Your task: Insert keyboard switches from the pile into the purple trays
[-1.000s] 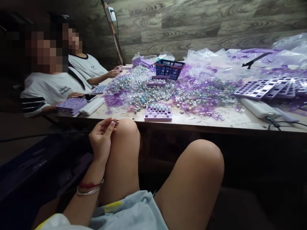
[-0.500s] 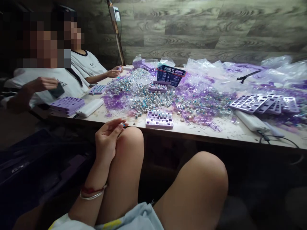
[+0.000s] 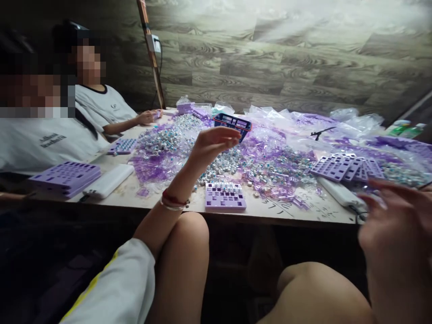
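Observation:
My left hand (image 3: 218,143) is raised over the table, thumb and fingers brought together in a pinch in front of the dark blue basket (image 3: 232,121). Whatever sits between the fingertips is too small to make out. At the right edge, my right hand (image 3: 393,216) is lifted and smeared by motion, so its grip is unclear. Below the left hand, a light purple keyboard case (image 3: 225,202) with square openings lies at the table's front edge, small pale parts set along its back rows. Behind it spreads a pile of small white-and-blue key switches (image 3: 216,166).
More purple plates are stacked at the left (image 3: 65,177) and fanned out at the right (image 3: 347,166). White oblong devices (image 3: 108,181) lie near both stacks. Clear and purple plastic bags (image 3: 266,148) cover much of the table. Two people in white shirts (image 3: 108,105) sit at the left.
My left hand has risen from beside my knee, moving right and over the table. My right hand has come into view at the right. The camera view has shifted.

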`<state>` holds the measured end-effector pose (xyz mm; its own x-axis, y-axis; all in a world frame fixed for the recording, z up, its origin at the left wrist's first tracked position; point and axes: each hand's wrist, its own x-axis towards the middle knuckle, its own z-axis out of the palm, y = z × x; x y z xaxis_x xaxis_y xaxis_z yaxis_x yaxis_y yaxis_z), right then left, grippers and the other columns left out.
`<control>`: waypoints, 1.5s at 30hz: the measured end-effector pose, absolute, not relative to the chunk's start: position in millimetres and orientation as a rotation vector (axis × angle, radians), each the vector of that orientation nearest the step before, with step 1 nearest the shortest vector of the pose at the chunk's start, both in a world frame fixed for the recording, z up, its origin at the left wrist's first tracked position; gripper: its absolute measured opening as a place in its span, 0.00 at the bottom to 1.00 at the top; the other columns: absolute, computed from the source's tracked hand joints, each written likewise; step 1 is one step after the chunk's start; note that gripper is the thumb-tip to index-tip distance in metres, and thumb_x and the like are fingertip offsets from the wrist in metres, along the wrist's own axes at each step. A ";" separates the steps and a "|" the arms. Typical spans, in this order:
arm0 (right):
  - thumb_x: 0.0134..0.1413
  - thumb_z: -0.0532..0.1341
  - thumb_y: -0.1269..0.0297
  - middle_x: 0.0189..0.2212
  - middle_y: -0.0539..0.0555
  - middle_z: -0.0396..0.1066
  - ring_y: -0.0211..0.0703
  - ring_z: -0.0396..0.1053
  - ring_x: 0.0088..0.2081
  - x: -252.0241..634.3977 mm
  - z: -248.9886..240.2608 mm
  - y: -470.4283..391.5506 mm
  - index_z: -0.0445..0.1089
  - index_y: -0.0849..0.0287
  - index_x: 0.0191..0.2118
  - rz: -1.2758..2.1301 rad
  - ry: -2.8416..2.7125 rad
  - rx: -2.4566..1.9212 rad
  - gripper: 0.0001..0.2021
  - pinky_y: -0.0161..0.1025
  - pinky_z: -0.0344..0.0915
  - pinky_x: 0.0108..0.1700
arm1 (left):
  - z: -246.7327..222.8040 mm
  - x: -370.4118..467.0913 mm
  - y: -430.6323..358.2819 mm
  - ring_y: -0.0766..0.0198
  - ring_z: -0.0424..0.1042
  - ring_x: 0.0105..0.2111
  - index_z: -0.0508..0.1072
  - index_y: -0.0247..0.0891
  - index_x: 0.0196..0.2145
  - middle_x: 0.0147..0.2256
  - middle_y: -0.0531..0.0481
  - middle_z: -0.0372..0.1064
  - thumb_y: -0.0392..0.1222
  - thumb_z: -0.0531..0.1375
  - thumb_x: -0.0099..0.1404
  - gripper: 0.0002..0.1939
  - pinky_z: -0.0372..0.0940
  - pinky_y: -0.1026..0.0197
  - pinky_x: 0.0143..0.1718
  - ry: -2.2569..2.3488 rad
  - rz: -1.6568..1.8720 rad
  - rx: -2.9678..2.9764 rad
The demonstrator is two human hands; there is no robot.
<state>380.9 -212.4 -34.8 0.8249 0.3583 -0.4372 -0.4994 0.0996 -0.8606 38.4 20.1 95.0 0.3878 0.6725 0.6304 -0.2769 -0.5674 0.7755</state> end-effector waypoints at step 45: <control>0.56 0.58 0.60 0.44 0.57 0.71 0.51 0.67 0.50 269.4 -4.1 -47.2 0.72 0.56 0.41 0.251 -1.853 -1.541 0.09 0.52 0.63 0.52 | -36.3 36.0 60.1 0.65 0.70 0.32 0.74 0.32 0.34 0.31 0.47 0.71 0.30 0.59 0.57 0.06 0.65 0.64 0.36 0.278 0.875 2.337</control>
